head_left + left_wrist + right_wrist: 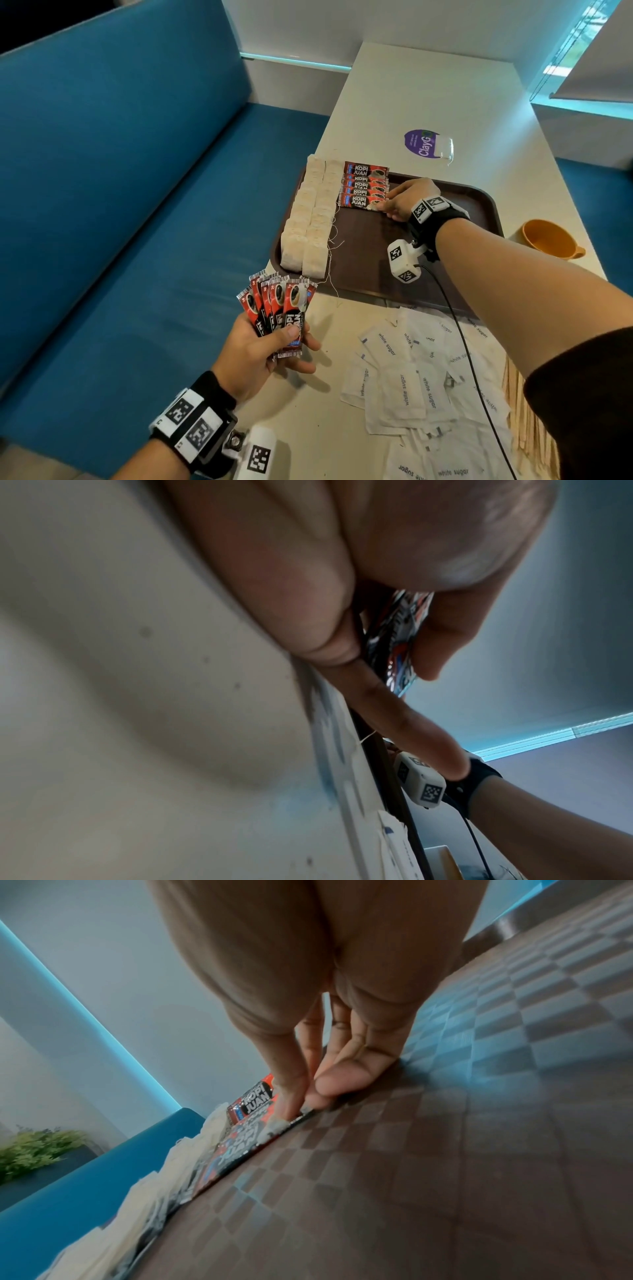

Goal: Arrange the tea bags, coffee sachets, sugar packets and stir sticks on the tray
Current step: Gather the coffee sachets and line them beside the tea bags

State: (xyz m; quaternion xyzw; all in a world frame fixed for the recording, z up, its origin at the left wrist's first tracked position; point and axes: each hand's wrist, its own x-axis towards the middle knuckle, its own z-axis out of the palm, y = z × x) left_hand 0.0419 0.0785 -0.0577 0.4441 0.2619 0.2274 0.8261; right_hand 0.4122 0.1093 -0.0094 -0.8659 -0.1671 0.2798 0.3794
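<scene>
Two rows of tea bags (308,219) lie along the left side of the brown tray (411,267). Beside them, at the far end, several red coffee sachets (364,185) overlap in a column. My right hand (382,205) pinches the right end of the nearest sachet (240,1139) down on the tray (445,1150). My left hand (298,339) hovers off the tray's near left corner, gripping a fan of several coffee sachets (281,308) between thumb and fingers. White sugar packets (421,377) lie heaped on the table in front of the tray. Wooden stir sticks (524,428) lie at the right.
An orange cup (548,240) stands right of the tray. A purple sticker (419,144) and a clear plastic piece (445,147) are on the table beyond it. A blue bench (137,205) runs along the left. The wrist camera's cable (462,335) crosses the sugar packets.
</scene>
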